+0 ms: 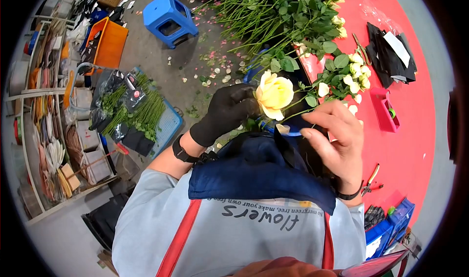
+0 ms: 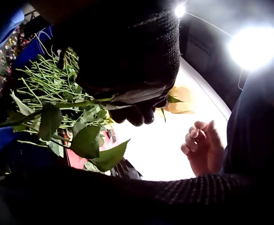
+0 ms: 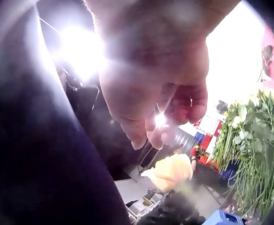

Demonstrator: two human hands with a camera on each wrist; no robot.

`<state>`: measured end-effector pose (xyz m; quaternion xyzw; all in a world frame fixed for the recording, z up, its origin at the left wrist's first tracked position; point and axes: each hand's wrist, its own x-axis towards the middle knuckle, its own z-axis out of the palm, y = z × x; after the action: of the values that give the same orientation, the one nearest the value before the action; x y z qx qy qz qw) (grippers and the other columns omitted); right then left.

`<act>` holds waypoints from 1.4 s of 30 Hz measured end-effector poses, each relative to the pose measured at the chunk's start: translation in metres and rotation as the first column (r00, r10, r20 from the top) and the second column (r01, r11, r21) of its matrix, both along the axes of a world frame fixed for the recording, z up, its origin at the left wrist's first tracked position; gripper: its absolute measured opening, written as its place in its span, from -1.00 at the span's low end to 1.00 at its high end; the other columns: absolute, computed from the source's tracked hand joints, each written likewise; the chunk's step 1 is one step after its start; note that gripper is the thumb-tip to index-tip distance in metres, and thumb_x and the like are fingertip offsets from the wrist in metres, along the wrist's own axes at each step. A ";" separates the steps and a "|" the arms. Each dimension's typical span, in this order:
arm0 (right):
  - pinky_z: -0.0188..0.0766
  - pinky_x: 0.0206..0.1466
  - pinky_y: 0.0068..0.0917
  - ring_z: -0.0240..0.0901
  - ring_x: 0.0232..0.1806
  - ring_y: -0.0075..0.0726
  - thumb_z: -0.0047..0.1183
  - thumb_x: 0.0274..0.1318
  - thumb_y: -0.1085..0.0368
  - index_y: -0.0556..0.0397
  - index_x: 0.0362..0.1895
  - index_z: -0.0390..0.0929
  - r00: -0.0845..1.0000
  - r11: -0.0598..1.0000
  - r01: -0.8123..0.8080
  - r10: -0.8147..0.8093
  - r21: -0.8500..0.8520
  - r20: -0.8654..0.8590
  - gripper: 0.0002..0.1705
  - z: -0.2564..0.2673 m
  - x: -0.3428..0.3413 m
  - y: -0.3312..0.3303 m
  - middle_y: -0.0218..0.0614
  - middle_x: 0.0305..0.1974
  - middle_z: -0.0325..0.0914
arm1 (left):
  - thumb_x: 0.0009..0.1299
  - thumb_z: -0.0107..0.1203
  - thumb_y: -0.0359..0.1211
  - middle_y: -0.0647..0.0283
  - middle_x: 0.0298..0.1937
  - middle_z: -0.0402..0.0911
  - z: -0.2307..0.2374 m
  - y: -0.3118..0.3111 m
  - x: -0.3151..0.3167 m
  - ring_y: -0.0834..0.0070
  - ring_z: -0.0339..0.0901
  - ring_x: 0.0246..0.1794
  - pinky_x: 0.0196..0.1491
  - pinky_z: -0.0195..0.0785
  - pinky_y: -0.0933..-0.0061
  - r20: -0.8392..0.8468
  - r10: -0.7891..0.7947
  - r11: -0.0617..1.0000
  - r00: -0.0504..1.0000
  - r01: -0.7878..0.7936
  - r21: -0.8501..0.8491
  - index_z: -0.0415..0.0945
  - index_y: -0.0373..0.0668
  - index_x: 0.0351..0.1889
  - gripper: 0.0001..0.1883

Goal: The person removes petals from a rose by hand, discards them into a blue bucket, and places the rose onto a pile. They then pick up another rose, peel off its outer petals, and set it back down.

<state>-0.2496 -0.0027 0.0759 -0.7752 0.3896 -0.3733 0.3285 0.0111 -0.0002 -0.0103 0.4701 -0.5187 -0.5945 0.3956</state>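
My left hand (image 1: pixel 229 111), in a black glove, grips a pale yellow rose (image 1: pixel 274 95) just below its bloom. The bloom faces up in the head view, and in the left wrist view the leafy stem (image 2: pixel 57 106) runs out from the glove to the left. To the right of the bloom is my bare right hand (image 1: pixel 337 139), thumb and fingers bent and apart, with nothing seen between them. In the right wrist view the rose (image 3: pixel 170 172) appears below the right fingertips. A loose petal (image 1: pixel 282 129) shows just below the bloom.
Cut roses (image 1: pixel 356 74) lie on the red table (image 1: pixel 400 164), with a large leafy bunch (image 1: pixel 273 13) beyond. A pink tape dispenser (image 1: pixel 385 110) and pliers (image 1: pixel 372 177) are at the right. A blue stool (image 1: pixel 168 18) stands on the petal-strewn floor, near an orange crate (image 1: pixel 111 44).
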 end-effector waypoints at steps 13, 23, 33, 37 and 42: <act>0.38 -0.43 -0.31 0.45 -0.50 -0.16 0.18 0.04 0.40 0.07 -0.21 0.62 0.998 0.999 0.041 -0.041 0.002 0.053 -0.82 -0.044 0.038 0.008 -0.26 -0.51 0.43 | 0.31 0.12 -0.46 0.28 -0.24 0.66 0.015 0.004 -0.014 0.63 0.53 -0.33 -0.24 0.41 0.54 0.020 0.017 0.995 1.000 -0.019 0.100 0.58 -0.37 -0.09 -0.76; 0.21 -0.45 -0.35 0.37 -0.52 -0.32 0.27 -0.10 0.35 0.00 -0.30 0.61 0.954 0.869 0.143 -0.248 -0.475 -0.167 -0.80 -0.045 0.043 0.006 -0.39 -0.54 0.33 | 0.34 0.15 -0.44 0.29 -0.30 0.64 0.016 0.012 -0.023 0.63 0.54 -0.37 -0.26 0.43 0.53 -0.003 0.032 0.995 0.999 -0.032 0.095 0.57 -0.34 -0.15 -0.82; 0.24 -0.45 -0.37 0.35 -0.55 -0.31 0.23 -0.14 0.39 0.05 -0.33 0.59 0.952 0.839 0.104 -0.238 -0.534 -0.190 -0.81 -0.051 0.045 0.007 -0.38 -0.54 0.29 | 0.35 0.13 -0.45 0.30 -0.38 0.61 0.022 0.018 -0.027 0.62 0.52 -0.42 -0.31 0.40 0.54 -0.027 0.018 0.990 0.999 -0.014 0.142 0.54 -0.31 -0.24 -0.89; 0.24 -0.47 -0.37 0.34 -0.56 -0.32 0.20 -0.21 0.41 0.05 -0.35 0.58 0.946 0.834 0.072 -0.230 -0.547 -0.226 -0.80 -0.050 0.043 0.007 -0.37 -0.55 0.25 | 0.37 0.09 -0.43 0.32 -0.40 0.58 0.022 0.018 -0.028 0.62 0.49 -0.46 -0.34 0.38 0.55 -0.067 0.015 0.977 0.998 0.000 0.214 0.54 -0.29 -0.25 -0.89; 0.24 -0.47 -0.38 0.32 -0.57 -0.31 0.20 -0.23 0.42 0.05 -0.37 0.57 0.946 0.829 0.061 -0.225 -0.555 -0.233 -0.80 -0.049 0.042 0.008 -0.36 -0.55 0.22 | 0.38 0.08 -0.41 0.34 -0.41 0.58 0.020 0.020 -0.031 0.64 0.47 -0.47 -0.36 0.36 0.56 -0.129 0.035 0.969 0.991 -0.002 0.245 0.54 -0.28 -0.26 -0.88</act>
<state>-0.2079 0.0048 0.0272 -0.8503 0.3694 -0.3747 0.0068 -0.0197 0.0198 0.0100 0.4796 -0.4097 -0.6801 0.3736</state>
